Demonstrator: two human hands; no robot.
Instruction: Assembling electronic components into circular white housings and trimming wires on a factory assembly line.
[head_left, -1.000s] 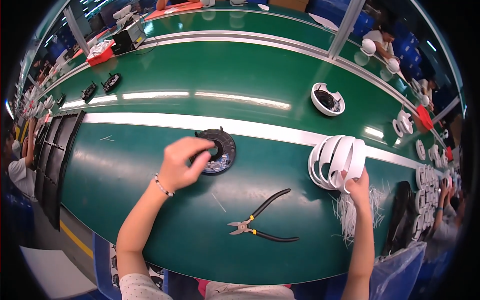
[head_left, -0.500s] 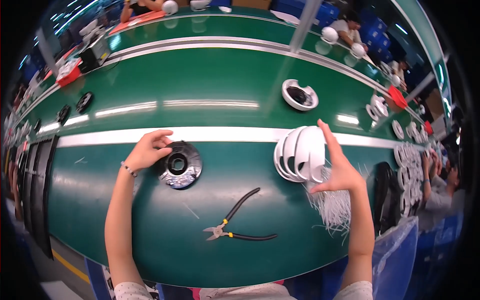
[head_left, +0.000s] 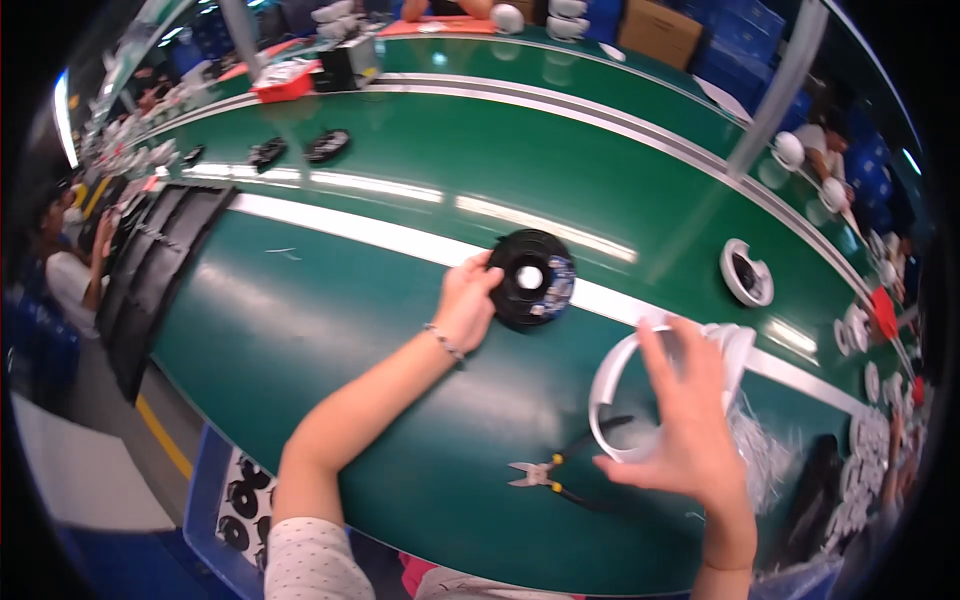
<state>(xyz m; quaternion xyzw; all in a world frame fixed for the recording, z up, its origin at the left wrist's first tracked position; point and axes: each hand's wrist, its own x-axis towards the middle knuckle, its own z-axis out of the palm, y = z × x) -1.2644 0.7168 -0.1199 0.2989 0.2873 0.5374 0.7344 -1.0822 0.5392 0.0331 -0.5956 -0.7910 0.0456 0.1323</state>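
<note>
My left hand grips a round black disc by its left edge. The disc has a hole in the middle and a shiny circuit board on its right side, and it is raised over the white strip. My right hand spans a white plastic ring-shaped housing, fingers at its top and thumb at its lower edge. Behind that hand, more white housings are partly hidden. Black-handled diagonal cutters lie on the green table, one handle passing behind the ring.
White cable ties are heaped right of my right hand. A white housing with a black insert sits on the green belt, with black discs at far left. A black tray stands left; a blue bin is below.
The view has turned left. My left hand has lifted the black disc off the table. My right hand has brought one white housing away from the stack, its opening now showing.
</note>
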